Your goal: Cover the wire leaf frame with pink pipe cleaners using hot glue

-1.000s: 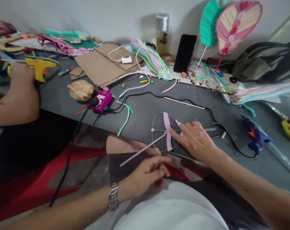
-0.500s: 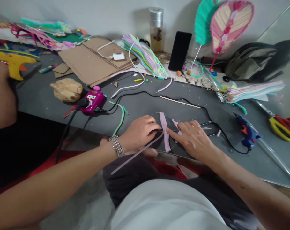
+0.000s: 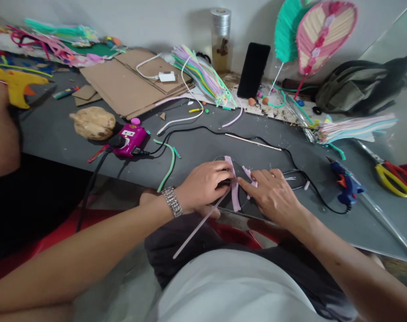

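At the table's front edge lies a thin round wire frame (image 3: 242, 162) with a band of pale pink pipe cleaners (image 3: 236, 201) wrapped across it. My left hand (image 3: 206, 182), wearing a metal watch, has its fingers closed at the middle of that band. From beneath its fingertips a loose pink pipe cleaner (image 3: 198, 230) trails down over my lap. My right hand (image 3: 272, 191) holds the frame down from the right, index finger pointing at the band and other fingers curled by a shorter pink piece (image 3: 246, 171). The exact grip points are partly hidden.
A blue glue gun (image 3: 347, 183) and scissors (image 3: 393, 179) lie right. A magenta power adapter (image 3: 131, 139), black cord and green pipe cleaner (image 3: 171, 165) lie left. Behind are cardboard (image 3: 112, 85), a phone (image 3: 253, 69) and pipe-cleaner bundles (image 3: 203, 74). Someone's hand holds a yellow glue gun (image 3: 18, 85).
My left hand has shifted right and slightly up onto the pink band, closer to my right index finger. The loose pipe cleaner's tail has swung right and lower.
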`<state>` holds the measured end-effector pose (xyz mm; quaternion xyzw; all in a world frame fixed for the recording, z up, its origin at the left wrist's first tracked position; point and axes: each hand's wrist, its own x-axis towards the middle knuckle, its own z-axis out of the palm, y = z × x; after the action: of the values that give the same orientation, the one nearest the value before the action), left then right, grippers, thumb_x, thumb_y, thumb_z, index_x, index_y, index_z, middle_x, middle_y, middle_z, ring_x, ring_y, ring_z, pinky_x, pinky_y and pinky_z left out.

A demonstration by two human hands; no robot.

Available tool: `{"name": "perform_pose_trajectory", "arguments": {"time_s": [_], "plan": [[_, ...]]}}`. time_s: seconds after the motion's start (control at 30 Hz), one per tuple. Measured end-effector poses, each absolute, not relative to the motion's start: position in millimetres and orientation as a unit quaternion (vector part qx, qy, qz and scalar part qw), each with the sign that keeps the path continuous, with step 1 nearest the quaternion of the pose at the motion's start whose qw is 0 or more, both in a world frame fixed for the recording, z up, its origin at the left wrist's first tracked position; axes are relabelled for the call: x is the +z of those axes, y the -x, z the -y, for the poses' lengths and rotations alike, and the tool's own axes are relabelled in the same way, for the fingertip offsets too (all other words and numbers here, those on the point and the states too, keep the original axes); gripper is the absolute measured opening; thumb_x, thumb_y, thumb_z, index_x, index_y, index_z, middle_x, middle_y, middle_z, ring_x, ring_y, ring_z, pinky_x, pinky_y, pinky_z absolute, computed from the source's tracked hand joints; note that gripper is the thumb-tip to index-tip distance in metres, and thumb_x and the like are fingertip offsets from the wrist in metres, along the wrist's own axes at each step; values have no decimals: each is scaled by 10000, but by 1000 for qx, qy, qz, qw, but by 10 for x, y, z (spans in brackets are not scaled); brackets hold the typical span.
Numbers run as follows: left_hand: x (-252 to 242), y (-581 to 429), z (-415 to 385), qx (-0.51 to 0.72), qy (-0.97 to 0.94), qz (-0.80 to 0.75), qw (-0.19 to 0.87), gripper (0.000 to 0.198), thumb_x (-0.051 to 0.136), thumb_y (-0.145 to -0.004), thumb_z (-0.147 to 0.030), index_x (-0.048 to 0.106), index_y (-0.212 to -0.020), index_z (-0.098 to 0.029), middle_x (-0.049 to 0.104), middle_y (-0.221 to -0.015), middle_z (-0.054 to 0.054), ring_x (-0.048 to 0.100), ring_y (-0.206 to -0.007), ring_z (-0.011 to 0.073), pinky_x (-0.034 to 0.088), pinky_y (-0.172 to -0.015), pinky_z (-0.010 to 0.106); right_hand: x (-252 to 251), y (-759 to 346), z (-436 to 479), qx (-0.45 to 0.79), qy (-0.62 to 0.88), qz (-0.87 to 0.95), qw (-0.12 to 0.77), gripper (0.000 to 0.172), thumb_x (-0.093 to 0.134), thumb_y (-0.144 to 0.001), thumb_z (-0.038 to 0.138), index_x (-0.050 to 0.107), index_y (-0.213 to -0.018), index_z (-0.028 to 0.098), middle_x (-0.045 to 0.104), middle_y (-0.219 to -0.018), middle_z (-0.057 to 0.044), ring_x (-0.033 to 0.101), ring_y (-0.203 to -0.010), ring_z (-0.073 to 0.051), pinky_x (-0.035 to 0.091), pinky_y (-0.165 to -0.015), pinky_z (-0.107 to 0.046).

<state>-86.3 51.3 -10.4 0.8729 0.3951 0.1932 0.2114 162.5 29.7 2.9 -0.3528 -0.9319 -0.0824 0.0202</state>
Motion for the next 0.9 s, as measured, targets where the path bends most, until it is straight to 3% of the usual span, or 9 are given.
{"name": "perform_pose_trajectory", "arguments": {"time_s": [0.27,0.47,0.53,0.63,0.8,0.9], "plan": [[-131,871,-488,213,-860,-401,233,269,631,-949,-266,763,-1178,-211,683,-1378,111,631,-1285,288,481,-1123,446,34,-1640,-263,-74,368,925,54,378,503,-960,71,685,-1281,155,701,-1121,-148,573,-939,-258,344,-845,-402],[-212,892,-497,232,-858,-399,226,254,664,-945,-285,772,-1170,-235,692,-1377,95,637,-1274,280,469,-1148,450,164,-2155,-115,-47,461,871,165,342,539,-947,118,674,-1254,183,705,-1200,-132,641,-1071,-263,432,-932,-397],[-260,917,-485,248,-860,-389,218,262,644,-957,-322,775,-1166,-234,702,-1366,101,634,-1284,288,456,-1170,459,182,-2519,-40,-65,591,779,201,272,554,-956,194,688,-1193,185,726,-1116,-121,666,-1006,-257,461,-873,-376],[-402,956,-506,282,-856,-393,184,328,604,-965,-461,769,-1173,-268,711,-1350,91,658,-1244,313,483,-1150,484,194,-3046,78,-51,783,579,221,179,619,-912,339,700,-970,190,716,-857,-81,640,-759,-231,436,-691,-324],[-525,961,-584,261,-868,-388,168,370,535,-975,-521,733,-1195,-299,705,-1365,50,661,-1253,349,500,-1133,549,114,-3415,14,93,890,360,264,417,708,-857,537,598,-602,227,600,-540,-37,621,-672,-220,392,-626,-293],[-468,948,-586,261,-871,-382,163,402,534,-966,-536,736,-1196,-275,721,-1341,61,679,-1234,355,527,-1107,553,73,-3431,-148,181,878,320,308,468,765,-783,605,589,-572,226,504,-411,1,561,-500,-191,389,-509,-285]]}}
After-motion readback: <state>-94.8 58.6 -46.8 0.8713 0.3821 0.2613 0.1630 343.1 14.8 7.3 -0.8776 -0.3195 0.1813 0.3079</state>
